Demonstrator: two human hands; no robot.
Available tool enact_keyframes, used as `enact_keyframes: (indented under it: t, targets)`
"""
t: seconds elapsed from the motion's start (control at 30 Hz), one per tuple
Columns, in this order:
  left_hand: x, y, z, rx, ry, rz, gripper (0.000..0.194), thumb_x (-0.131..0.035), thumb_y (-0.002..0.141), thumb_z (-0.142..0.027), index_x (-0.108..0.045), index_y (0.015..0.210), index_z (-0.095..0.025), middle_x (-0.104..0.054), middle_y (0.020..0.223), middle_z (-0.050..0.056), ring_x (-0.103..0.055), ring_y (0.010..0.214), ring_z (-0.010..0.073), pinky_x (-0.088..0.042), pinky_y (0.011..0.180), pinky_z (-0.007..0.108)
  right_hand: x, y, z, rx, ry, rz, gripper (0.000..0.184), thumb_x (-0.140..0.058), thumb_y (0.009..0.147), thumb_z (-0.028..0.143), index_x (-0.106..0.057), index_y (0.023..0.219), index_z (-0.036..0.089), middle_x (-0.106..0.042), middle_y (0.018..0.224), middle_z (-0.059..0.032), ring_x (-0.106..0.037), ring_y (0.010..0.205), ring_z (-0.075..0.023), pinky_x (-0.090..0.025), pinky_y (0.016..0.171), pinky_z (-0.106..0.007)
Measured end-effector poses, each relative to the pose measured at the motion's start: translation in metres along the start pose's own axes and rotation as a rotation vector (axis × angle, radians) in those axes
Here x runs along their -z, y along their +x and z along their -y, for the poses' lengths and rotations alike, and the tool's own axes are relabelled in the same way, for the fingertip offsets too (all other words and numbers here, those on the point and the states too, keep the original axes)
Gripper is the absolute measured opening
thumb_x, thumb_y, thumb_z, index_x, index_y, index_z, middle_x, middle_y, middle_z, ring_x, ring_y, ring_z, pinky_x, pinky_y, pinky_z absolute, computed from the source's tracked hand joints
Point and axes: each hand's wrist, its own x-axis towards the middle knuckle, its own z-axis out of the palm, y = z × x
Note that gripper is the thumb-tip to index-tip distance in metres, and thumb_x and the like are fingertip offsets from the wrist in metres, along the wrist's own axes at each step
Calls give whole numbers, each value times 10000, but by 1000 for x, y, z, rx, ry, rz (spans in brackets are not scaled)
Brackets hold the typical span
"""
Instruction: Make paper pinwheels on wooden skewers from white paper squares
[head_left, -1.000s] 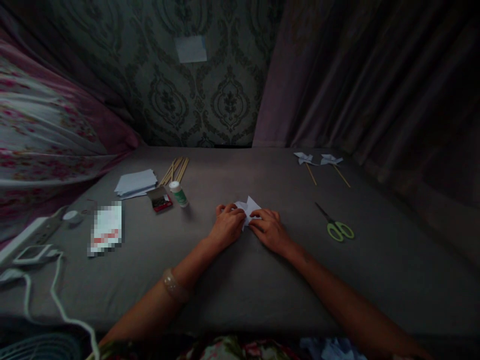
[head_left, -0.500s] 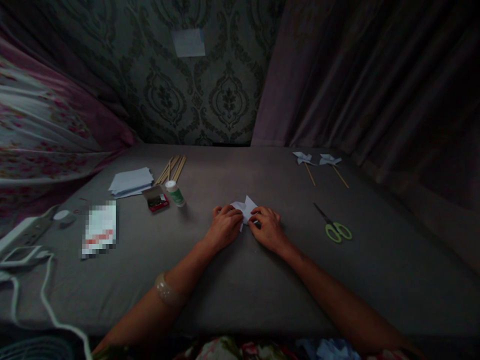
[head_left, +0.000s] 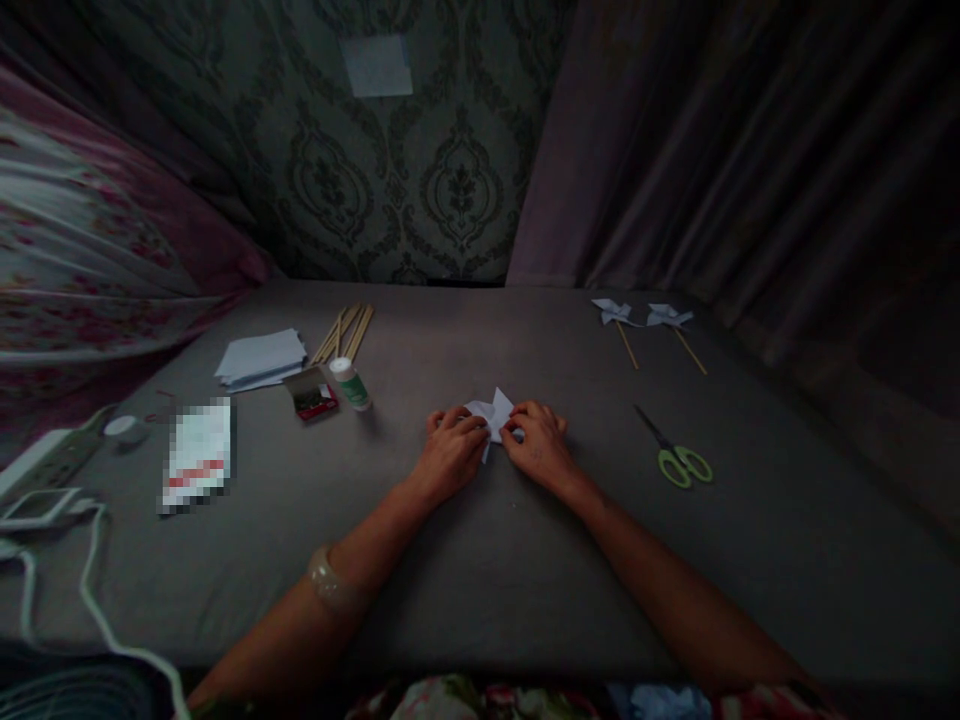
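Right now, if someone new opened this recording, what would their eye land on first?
Probably the folded white paper at the middle of the grey table, bright against the dim room, with the left hand and the right hand on either side, fingers on it. Next might come the green-handled scissors lying open-handled to the right, and the two paper pinwheels on sticks at the far right.

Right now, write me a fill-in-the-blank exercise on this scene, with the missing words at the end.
The white folded piece between the left hand and right hand is made of ____. The bangle is on the person's ____ arm. The scissors have handles coloured ____. At the back right lie ____ paper pinwheels on sticks.

Missing words: paper; left; green; two.
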Motion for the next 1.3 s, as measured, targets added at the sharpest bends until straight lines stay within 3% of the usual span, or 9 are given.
enact_keyframes:
  t: [0.53,0.77,1.3]
  targets:
    - [1,0,-2,8,-12,1,210,-489,919,-232,-690,980,-230,-703,1083,47,-519,1102,262,-275,920,464,5,10,2,-36,-46,103,119,-628,793,235,-698,702,203,-639,1035,-67,-513,1023,-232,-307,883,-397]
    - [3,0,-3,-6,-16,22,211,-496,912,-225,-681,1010,-245,-694,1100,49,-506,1120,266,-273,923,467,12,17,3,39,-136,210,134,-603,841,247,-708,777,195,-629,1044,-77,-503,1033,-232,-310,854,-381]
    - [4,0,-4,5,-27,29,247,-513,897,-215,-689,1059,-274,-685,1114,54,-501,1106,274,-280,927,477,21,17,19,80,-273,253,143,-569,874,232,-692,847,164,-615,1064,-103,-492,1077,-263,-319,880,-400]
